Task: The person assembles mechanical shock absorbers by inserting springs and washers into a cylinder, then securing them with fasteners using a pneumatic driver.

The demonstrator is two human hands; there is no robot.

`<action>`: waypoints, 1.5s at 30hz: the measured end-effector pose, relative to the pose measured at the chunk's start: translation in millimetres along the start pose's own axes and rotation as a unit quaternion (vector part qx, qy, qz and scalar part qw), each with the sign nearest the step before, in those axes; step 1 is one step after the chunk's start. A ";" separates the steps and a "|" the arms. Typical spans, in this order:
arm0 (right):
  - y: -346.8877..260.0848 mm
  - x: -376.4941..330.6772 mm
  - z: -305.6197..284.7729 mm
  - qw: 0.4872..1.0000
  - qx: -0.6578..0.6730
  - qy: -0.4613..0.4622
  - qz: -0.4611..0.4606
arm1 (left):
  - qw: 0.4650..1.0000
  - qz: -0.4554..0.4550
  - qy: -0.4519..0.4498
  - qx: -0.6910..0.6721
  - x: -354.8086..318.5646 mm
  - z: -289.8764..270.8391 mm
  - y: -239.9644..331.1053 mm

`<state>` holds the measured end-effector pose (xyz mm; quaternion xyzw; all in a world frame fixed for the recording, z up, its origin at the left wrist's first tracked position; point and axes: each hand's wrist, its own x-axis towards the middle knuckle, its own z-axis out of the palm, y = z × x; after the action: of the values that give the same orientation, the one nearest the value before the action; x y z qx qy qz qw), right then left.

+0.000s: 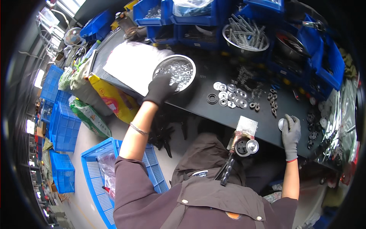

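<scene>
My left hand (161, 88), in a black glove, reaches over the near left rim of a round metal bowl (193, 68). Small shiny ring-like metal parts (177, 71) fill the bowl. The dark fingers blend together, so their grip does not show. At the table's right, my right hand (291, 131) in a grey glove has its fingers bent at the edge of a shiny metal disc (281, 124). Several flat metal discs (231, 95) lie grouped mid-table, beside a dark ring (212, 99). A small fixture (244, 139) with a black-handled lever stands at the near edge.
Coil springs (248, 78) and small bushings (273, 101) lie on the dark table (198, 108). Blue bins (194, 36) and a bowl of long springs (246, 49) line the back. White sheeting (127, 63) covers the left end. A blue crate (93, 183) stands at lower left.
</scene>
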<state>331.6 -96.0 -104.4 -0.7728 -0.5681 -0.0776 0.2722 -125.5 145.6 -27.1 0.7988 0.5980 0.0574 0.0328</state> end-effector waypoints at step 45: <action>-131.9 -8.7 -79.1 0.895 0.346 -0.205 -0.190 | 0.813 0.564 0.091 -0.111 -112.0 -34.4 178.8</action>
<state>222.2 -116.4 2.2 -0.5054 -0.7384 0.2341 0.3801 8.9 -13.0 22.7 0.9780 0.0323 0.2039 0.0288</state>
